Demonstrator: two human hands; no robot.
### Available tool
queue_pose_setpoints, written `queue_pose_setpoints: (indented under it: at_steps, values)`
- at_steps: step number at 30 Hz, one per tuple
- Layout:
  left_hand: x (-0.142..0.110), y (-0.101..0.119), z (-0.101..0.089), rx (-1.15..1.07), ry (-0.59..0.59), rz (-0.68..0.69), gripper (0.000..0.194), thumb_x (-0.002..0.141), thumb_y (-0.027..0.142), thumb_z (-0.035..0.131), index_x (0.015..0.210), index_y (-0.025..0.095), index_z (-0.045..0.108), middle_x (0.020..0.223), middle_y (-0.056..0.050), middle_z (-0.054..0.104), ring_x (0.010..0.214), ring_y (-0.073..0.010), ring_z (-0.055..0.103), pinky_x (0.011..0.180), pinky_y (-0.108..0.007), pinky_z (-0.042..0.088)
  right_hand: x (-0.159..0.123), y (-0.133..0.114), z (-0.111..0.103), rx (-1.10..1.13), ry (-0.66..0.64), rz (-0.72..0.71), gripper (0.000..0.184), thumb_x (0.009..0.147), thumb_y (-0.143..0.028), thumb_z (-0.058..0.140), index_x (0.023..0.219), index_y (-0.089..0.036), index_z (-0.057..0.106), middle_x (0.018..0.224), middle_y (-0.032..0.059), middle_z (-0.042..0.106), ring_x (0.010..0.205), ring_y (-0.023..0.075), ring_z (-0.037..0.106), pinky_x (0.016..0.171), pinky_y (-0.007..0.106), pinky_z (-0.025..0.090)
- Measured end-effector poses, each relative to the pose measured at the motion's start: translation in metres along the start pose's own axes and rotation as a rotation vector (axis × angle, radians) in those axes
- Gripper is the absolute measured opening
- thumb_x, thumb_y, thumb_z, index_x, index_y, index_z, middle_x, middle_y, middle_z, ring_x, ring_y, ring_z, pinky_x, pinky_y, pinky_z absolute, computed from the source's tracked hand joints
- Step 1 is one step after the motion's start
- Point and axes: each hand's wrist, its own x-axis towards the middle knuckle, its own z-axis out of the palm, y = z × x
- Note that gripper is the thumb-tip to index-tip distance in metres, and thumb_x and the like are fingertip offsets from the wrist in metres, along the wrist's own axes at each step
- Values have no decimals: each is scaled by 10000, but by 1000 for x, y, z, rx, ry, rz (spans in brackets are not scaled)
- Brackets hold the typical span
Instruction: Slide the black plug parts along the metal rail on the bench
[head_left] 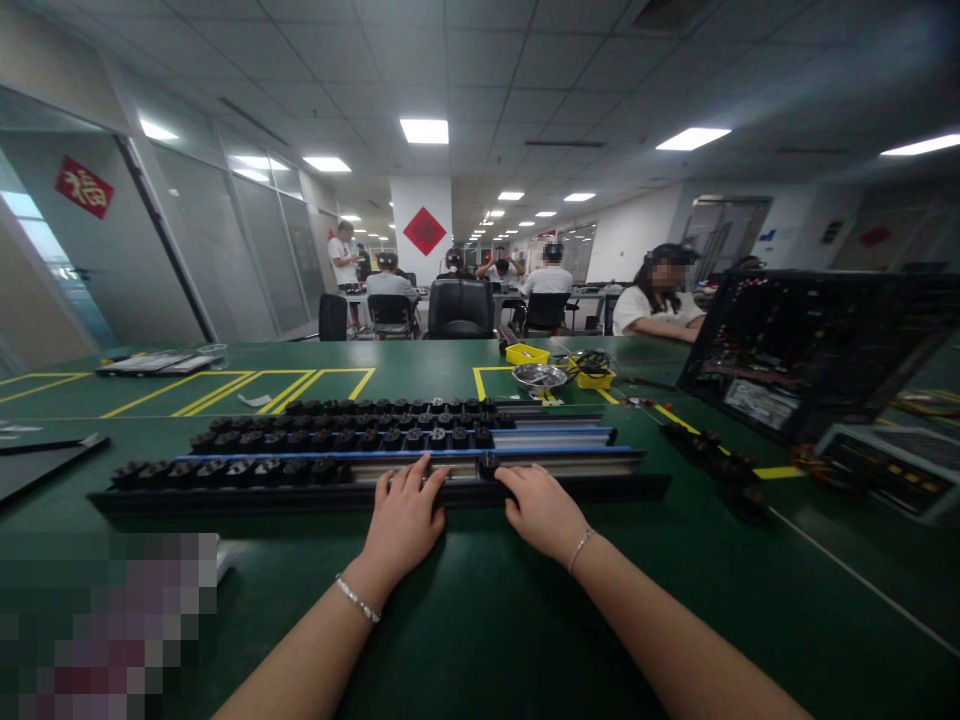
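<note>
A long black rail lies crosswise before me, with a row of black socket-like modules filling its left part. My left hand rests on the rail's near edge, fingers spread, right of that row. Just beyond its thumb side sits a single black module in the channel. My right hand reaches it from the right; its foremost fingertip touches the module or lies right beside it, thumb apart and lower. Behind stand more rails with blue edges, also carrying black modules.
An open computer case and a power supply unit stand at right, near loose black modules. Yellow trays and a metal bowl sit farther back. A dark flat panel lies left. A person sits across the table.
</note>
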Motion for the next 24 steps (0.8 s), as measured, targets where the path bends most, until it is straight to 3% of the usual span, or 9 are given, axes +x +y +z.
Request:
queue_pose_setpoints:
  at_steps: [3,8,14,24]
  values:
    - [0,0,0,0,-2,-3,516,776,271,515,1287,314,453,1411,-64,429,1217,-267,438,1032,-475,252,-1,-1,0,-10,-8,8,393,789,-165,482,1177,-196,540,1138,82,616,1080,190,526,1024,369,285]
    - [0,0,-1,-4,-9,-1,507,783,276,504,1287,310,455,1411,-67,429,1218,-268,437,1036,-478,247,-3,-1,-2,-38,-14,75,388,800,-210,483,1179,-280,529,1149,40,617,1048,209,531,1043,489,206]
    - [1,0,-1,-6,-19,-8,512,782,281,509,1289,317,455,1411,-60,430,1220,-273,437,1036,-477,249,-2,0,-4,-32,-27,38,383,798,-188,477,1172,-238,543,1099,61,631,1018,198,535,979,380,284]
    - [0,0,-1,-8,-12,-3,515,778,268,512,1287,318,457,1410,-61,431,1217,-264,441,1032,-467,259,-2,5,-4,-52,-25,11,356,803,-159,466,1145,-199,556,1042,68,639,970,184,546,932,325,320]
